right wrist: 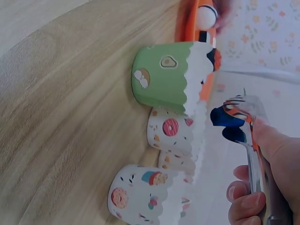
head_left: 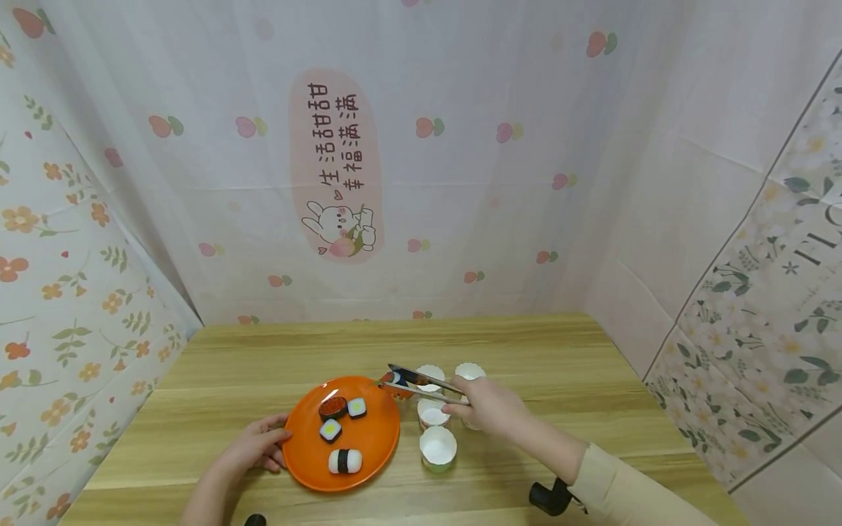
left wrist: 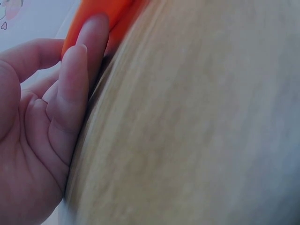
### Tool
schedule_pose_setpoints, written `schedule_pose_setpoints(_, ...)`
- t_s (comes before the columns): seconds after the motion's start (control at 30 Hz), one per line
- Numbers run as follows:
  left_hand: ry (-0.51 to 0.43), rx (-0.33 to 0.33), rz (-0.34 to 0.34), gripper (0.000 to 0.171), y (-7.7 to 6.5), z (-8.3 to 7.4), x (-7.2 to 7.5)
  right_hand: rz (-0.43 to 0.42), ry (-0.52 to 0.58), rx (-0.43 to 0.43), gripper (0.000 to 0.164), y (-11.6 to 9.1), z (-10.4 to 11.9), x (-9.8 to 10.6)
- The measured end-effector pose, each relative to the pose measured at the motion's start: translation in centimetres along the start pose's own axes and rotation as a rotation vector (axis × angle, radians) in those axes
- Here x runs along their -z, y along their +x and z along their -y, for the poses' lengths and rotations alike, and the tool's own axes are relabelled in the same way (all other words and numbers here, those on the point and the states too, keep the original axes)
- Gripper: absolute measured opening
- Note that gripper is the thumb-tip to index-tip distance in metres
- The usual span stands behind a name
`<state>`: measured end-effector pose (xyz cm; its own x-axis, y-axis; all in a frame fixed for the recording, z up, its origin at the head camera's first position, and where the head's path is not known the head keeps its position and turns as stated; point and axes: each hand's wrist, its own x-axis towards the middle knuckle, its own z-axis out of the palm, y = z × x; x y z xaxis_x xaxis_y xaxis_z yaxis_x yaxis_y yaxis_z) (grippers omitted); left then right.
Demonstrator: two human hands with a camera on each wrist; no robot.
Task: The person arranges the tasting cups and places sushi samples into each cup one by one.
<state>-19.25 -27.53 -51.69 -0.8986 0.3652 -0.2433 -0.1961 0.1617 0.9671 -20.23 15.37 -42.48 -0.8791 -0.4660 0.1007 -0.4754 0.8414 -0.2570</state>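
1) Between the tips of the metal tongs [head_left: 437, 397], a sushi piece [head_left: 399, 378] is caught, with orange and white stripes and a dark blue part, raised over the far right edge of the plate
2) Behind those tips, the right hand [head_left: 496, 405] has its fingers wrapped around the tongs' handles, pressing the two arms onto the piece
3) Left of the tong tips and nearer the person, the orange plate [head_left: 378, 438] lies on the wooden table [head_left: 526, 351]
4) At the plate's left rim, across from the tongs, the left hand [head_left: 253, 443] pinches the edge with thumb and fingers
5) Right of that pinch, four more pieces sit on the plate: a red-topped piece [head_left: 333, 408], two square rolls [head_left: 330, 430] just beside it, and a white piece with a black band [head_left: 338, 461] nearest the person
6) Below the tongs and the right hand, paper cups [head_left: 433, 416] with wavy rims stand upright in two rows, one of them mostly hidden by the hand; a green cup [right wrist: 164, 77] is the nearest to the person in the row by the plate
7) Beyond both grips, past the table's far edge, a pale curtain [head_left: 460, 241] with printed fruit hangs
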Motion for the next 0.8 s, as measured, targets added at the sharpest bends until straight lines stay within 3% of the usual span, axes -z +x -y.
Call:
schedule_pose_setpoints(0.23,0.006,0.003,-0.008,0.06,0.0,0.1,0.0,-0.033,0.009,-0.039,0.031,-0.3,-0.6,0.5)
schedule_pose_setpoints(0.57,0.002,0.003,-0.006,0.061,-0.1,-0.1,0.0,-0.067,-0.014,-0.037,0.038,-0.8,-1.7,0.7)
schedule_pose_setpoints(0.8,0.008,0.017,-0.012,0.062,-0.1,-0.2,0.0,-0.075,-0.005,-0.084,0.027,-1.0,-2.5,0.6)
